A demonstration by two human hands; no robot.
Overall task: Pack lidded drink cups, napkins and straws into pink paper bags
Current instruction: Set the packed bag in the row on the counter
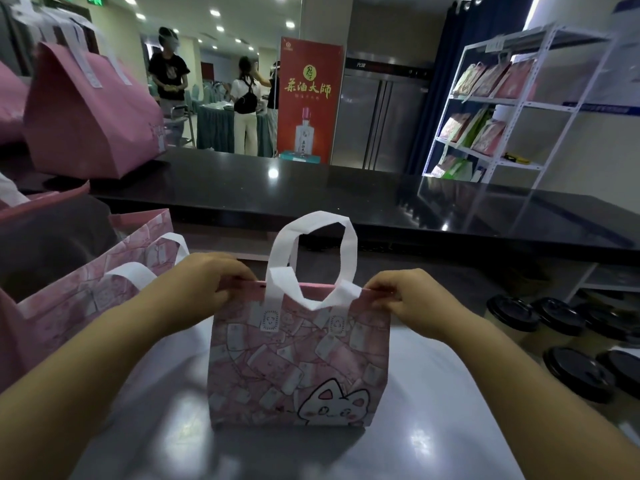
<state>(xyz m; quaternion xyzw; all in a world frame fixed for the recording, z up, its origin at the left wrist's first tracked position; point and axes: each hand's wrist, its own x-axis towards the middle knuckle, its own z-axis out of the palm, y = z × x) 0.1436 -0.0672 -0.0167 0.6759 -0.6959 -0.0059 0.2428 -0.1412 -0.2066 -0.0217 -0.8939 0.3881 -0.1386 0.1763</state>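
Left of my left hand [211, 282], a second pink bag [86, 299] stands open and cut off by the frame edge. I cannot read its dark interior. The left fingers [239, 271] pinch the top edge of the cat-printed pink bag [298, 368], upright on the glossy grey desk [173, 427]. White loop handles [311, 258] rise between both hands. My right hand [405, 296] pinches the same edge, fingertips partly hidden. Right of it stand black-lidded cups [512, 317], some cropped.

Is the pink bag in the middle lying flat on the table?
No, the pink bag stands upright on the table, with the left hand and the right hand each pinching its top edge.
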